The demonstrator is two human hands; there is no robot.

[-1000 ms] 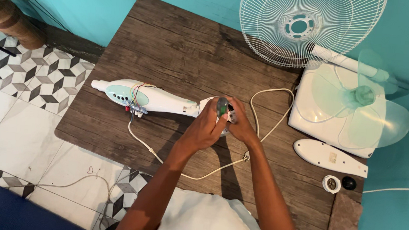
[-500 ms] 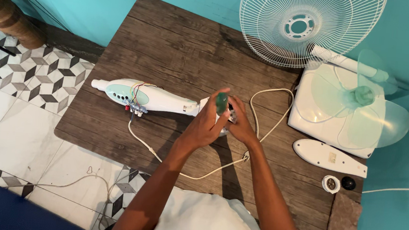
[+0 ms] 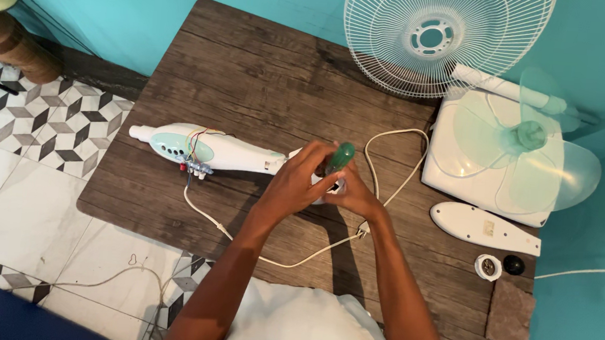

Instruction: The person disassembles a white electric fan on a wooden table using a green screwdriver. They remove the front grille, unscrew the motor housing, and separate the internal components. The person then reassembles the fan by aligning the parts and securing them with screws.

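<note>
Standing over this workbench: the fan's white neck housing [image 3: 210, 150] lies flat on the dark wooden table [image 3: 267, 66], its control end pointing left with coloured wires spilling out of the opened panel. Both hands meet at its right end. The left hand [image 3: 298, 184] is curled around the housing's end and looks to be touching the green-handled screwdriver [image 3: 339, 157] too; the right hand [image 3: 354, 194] is closed in against the same spot from the other side, but I can't really tell which fingers are on the tool and which are on the plastic.

That housing looks like light, hollow, smooth plastic, probably a bit slippery and easy to crack near the screw posts. I'd grab it around the thick middle, away from the loose wires. The white power cord [image 3: 389, 169] trailing off it is floppy and will drag.

Off to the right are a white cover plate [image 3: 485, 228], a small white ring [image 3: 487, 266] and a black knob [image 3: 514, 264]. I can't see any packages or signs anywhere, just the wire fan guard [image 3: 442, 41] and pale green blade [image 3: 528, 141].
</note>
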